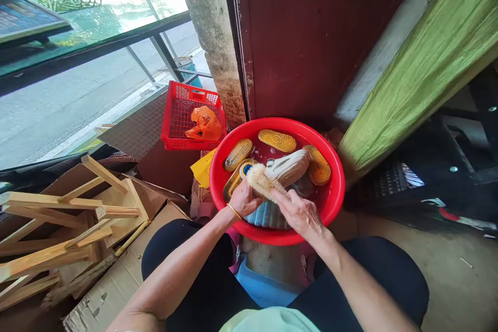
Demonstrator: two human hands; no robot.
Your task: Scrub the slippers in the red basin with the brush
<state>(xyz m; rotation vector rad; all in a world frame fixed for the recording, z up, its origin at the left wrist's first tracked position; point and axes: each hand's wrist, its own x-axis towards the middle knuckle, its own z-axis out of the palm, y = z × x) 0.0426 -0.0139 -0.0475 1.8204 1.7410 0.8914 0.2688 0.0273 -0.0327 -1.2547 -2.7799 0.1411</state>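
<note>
Over a red basin [337, 187], my left hand [243, 198] and my right hand [299, 213] come together at a pale scrub brush [268, 184]. My right hand is closed around its near end, with one finger stretched along it. The fingers of my left hand close at the brush's other end; their tips are partly hidden. Beneath my hands lies a shoe with a wavy blue-grey sole [266, 215]. A light grey clog [290, 167] rests beyond the brush. Yellow-soled shoes [277, 140] lie around the inside of the basin in reddish-looking water, several with soles up.
A red crate [167, 124] holding an orange plastic bag [204, 123] stands behind the basin to the left. Wooden pieces [70, 218] are heaped at left beside cardboard [116, 282]. Green cloth [420, 67] hangs at right, near a dark red panel [311, 36].
</note>
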